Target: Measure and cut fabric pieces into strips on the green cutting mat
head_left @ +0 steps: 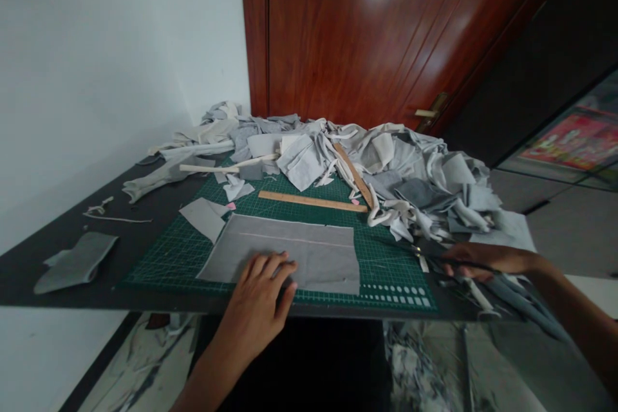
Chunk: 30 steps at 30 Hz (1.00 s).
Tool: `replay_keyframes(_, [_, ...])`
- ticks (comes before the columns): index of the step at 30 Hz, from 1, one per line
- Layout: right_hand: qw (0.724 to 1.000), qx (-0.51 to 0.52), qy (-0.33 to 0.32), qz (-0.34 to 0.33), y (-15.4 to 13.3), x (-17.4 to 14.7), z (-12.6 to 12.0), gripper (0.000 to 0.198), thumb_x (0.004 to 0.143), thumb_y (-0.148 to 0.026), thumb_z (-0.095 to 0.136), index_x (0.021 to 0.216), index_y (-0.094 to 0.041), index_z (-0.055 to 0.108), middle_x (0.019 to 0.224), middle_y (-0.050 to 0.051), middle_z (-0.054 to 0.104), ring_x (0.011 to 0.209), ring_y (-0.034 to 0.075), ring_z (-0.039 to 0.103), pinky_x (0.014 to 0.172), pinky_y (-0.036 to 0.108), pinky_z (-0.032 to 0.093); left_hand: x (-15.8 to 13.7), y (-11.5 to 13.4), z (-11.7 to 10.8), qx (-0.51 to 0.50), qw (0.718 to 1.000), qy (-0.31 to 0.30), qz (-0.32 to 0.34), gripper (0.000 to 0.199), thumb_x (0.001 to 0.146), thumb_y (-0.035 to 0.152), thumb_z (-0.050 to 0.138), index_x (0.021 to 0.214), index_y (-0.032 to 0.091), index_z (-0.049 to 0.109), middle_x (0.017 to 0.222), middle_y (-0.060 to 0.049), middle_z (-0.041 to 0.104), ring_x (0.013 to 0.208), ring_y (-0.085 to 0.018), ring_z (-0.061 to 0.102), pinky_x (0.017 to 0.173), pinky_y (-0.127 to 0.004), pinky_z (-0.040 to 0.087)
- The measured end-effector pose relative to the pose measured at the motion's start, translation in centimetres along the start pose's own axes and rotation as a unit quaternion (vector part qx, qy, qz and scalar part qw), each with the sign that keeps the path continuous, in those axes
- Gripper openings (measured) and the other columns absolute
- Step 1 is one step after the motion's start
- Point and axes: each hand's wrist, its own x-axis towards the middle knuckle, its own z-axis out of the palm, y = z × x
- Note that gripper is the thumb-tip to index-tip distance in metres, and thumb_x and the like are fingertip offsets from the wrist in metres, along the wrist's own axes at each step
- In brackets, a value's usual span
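A grey rectangle of fabric (318,261) lies on the green cutting mat (164,264), with a pale pink line drawn along its upper part. My left hand (263,293) rests on the fabric's near edge, fingers spread. Off to the right, my right hand (466,259) is closed around dark-handled scissors (434,259); their blades point left over the mat, just right of the fabric. Beyond the fabric, one wooden ruler (313,201) lies crosswise and another wooden ruler (355,177) slants away from its right end. Small pink pieces (231,206) sit nearby.
A long heap of grey and white fabric scraps (396,158) covers the table's back and right side. Folded grey cloth (77,261) lies at the left. Behind stand a wooden door (338,38) and white wall (87,64). More scraps (410,367) lie on the floor.
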Motion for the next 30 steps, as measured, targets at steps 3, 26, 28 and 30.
replay_keyframes(3, [0.973, -0.058, -0.211, 0.075, -0.9, 0.0, 1.4, 0.038, 0.051, -0.043, 0.094, 0.070, -0.017, 0.074, 0.057, 0.001, 0.059, 0.044, 0.008, 0.039, 0.038, 0.019, 0.028, 0.3, 0.4, -0.4, 0.028, 0.999, 0.012, -0.014, 0.020, 0.103, 0.027, 0.052, 0.113, 0.024, 0.069, 0.120, -0.005, 0.070, 0.119, -0.029, 0.059, 0.118, -0.059, 0.037])
replay_keyframes(26, [0.890, -0.075, -0.446, 0.060, -0.3, 9.5, -0.2, 0.062, 0.074, -0.065, 0.082, 0.098, -0.014, 0.058, 0.065, -0.011, 0.034, 0.052, 0.003, 0.023, 0.044, 0.014, 0.020, 3.5, 7.0, 4.3, -0.114, 0.989, -0.078, 0.050, 0.037, 0.100, 0.029, 0.059, 0.136, 0.024, 0.058, 0.145, -0.005, 0.061, 0.143, -0.026, 0.047, 0.128, -0.050, 0.034])
replay_keyframes(28, [0.891, -0.081, -0.444, 0.051, -0.2, 9.5, -0.1, 0.066, 0.072, -0.069, 0.082, 0.099, -0.013, 0.058, 0.065, -0.011, 0.034, 0.052, 0.003, 0.024, 0.044, 0.014, 0.022, 3.5, 7.1, 4.3, -0.114, 0.989, -0.079, 0.048, 0.037, 0.100, 0.029, 0.059, 0.137, 0.023, 0.058, 0.145, -0.005, 0.061, 0.144, -0.026, 0.046, 0.128, -0.050, 0.033])
replay_keyframes(30, [0.893, -0.081, -0.441, 0.047, -0.1, 9.5, -0.1, 0.067, 0.072, -0.070, 0.081, 0.099, -0.013, 0.059, 0.064, -0.011, 0.034, 0.051, 0.003, 0.026, 0.044, 0.014, 0.023, 3.6, 7.1, 4.3, -0.113, 0.989, -0.077, 0.047, 0.037, 0.100, 0.029, 0.058, 0.137, 0.023, 0.058, 0.145, -0.006, 0.060, 0.144, -0.026, 0.046, 0.128, -0.050, 0.032])
